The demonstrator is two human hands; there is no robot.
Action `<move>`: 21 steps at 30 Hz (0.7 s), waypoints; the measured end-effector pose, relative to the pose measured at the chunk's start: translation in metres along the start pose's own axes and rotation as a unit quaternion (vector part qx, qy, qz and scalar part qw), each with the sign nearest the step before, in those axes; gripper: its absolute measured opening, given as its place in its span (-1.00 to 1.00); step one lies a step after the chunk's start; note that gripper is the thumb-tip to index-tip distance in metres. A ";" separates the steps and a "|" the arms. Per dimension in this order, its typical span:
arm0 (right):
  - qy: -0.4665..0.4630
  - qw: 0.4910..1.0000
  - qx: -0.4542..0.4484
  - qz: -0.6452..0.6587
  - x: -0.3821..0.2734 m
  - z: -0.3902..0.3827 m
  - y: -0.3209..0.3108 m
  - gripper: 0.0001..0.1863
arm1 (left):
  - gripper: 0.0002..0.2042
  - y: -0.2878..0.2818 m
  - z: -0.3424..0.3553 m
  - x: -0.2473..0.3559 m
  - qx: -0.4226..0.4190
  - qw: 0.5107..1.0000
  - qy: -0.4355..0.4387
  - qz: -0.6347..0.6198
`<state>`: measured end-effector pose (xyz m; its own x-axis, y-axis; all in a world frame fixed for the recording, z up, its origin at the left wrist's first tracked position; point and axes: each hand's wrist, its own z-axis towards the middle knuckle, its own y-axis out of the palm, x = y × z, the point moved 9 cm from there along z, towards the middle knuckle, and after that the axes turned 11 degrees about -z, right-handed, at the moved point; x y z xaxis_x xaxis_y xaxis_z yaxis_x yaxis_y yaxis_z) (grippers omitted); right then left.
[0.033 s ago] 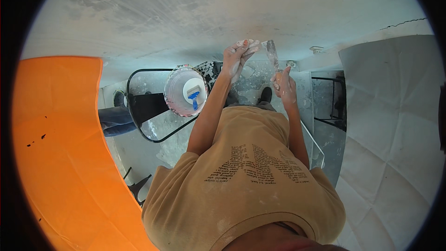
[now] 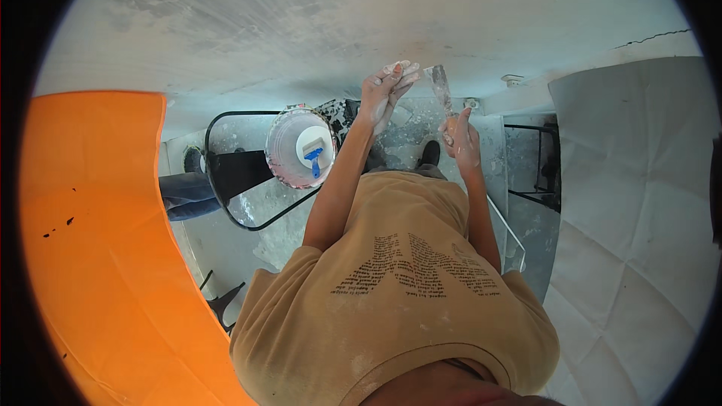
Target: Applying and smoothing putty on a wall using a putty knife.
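My right hand (image 2: pixel 462 141) is wrapped around the handle of a putty knife (image 2: pixel 441 89), its thumb raised along the grip. The knife stands with its blade upward, and the metal is smeared with grey-white filler. Just to the left, my left hand (image 2: pixel 383 94) is raised close to the blade's tip, with a small gap between. Its fingers are pinched together and coated in white filler; whether something lies between them I cannot make out. Filler also whitens the fingers of my right hand.
Below the plastered wall (image 2: pixel 301 22), a bucket (image 2: pixel 280 146) holds a white tub and a blue-handled spatula (image 2: pixel 314 159), beside a black-framed chair (image 2: pixel 233 169). An orange panel (image 2: pixel 105 218) stands left, a grey one (image 2: pixel 624 180) right. Another person's legs (image 2: pixel 188 192) show behind the orange panel.
My left fingertips have drawn back very slightly from the putty knife's tip. My right hand and the knife have stayed in place.
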<state>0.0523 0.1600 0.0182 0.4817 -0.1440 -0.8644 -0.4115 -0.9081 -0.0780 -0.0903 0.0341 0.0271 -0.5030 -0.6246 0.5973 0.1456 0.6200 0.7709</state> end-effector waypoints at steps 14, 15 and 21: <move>0.015 1.000 0.001 0.000 0.008 0.003 0.001 -0.28 | -0.88 -0.017 0.006 -0.004 -0.006 0.998 -0.005 -0.067; 0.013 1.000 0.000 0.005 0.009 0.003 0.001 -0.28 | -0.88 -0.013 0.006 -0.004 -0.006 0.998 -0.007 -0.068; -0.001 1.000 -0.006 0.000 0.003 0.003 0.001 -0.27 | -0.82 -0.008 0.008 -0.008 -0.015 0.997 -0.009 -0.074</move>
<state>0.0508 0.1597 0.0144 0.4801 -0.1432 -0.8655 -0.4016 -0.9130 -0.0717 -0.0940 0.0376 0.0147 -0.5354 -0.6993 0.4736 0.0949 0.5073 0.8565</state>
